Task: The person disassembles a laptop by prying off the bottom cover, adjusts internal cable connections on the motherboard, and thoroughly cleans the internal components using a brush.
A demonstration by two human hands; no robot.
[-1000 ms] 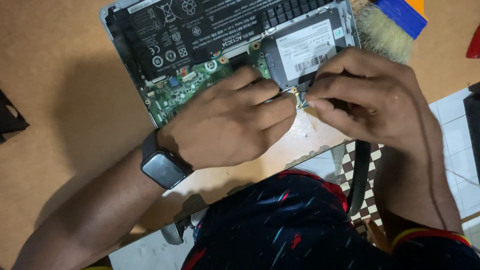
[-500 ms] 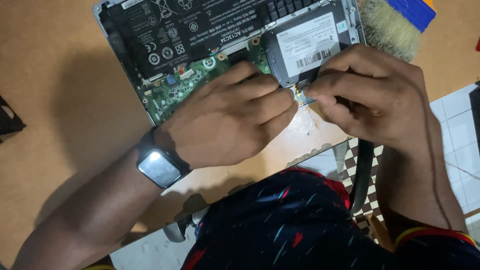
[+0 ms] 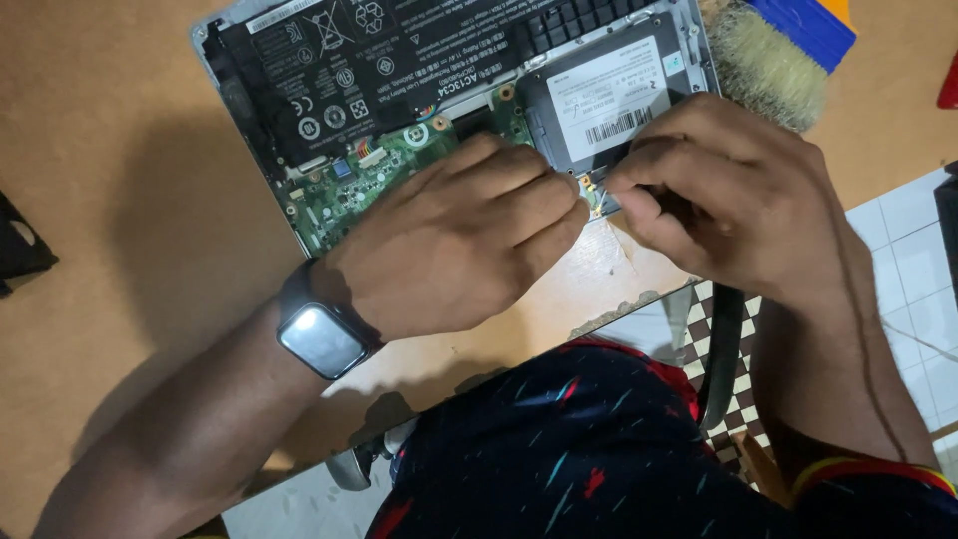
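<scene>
An opened laptop [image 3: 299, 90] lies on the brown table with its bottom cover off. It shows a black battery [image 3: 369, 50], a green circuit board [image 3: 349, 185] and a silver drive [image 3: 599, 95]. My left hand [image 3: 449, 250], a smartwatch [image 3: 319, 339] on its wrist, has its fingers curled together, with the tips on the laptop's near edge at the drive's corner. My right hand [image 3: 728, 200] meets it there. Its fingers are pinched around something small and dark that is mostly hidden.
A brush [image 3: 768, 60] with pale bristles and a blue handle lies by the laptop's right side. A black object [image 3: 20, 250] sits at the table's left edge. The table's near edge runs under my arms, with tiled floor [image 3: 908, 250] to the right.
Both hands stay pinched at the drive's corner. The view has shifted slightly, so the laptop sits a little further left in the frame.
</scene>
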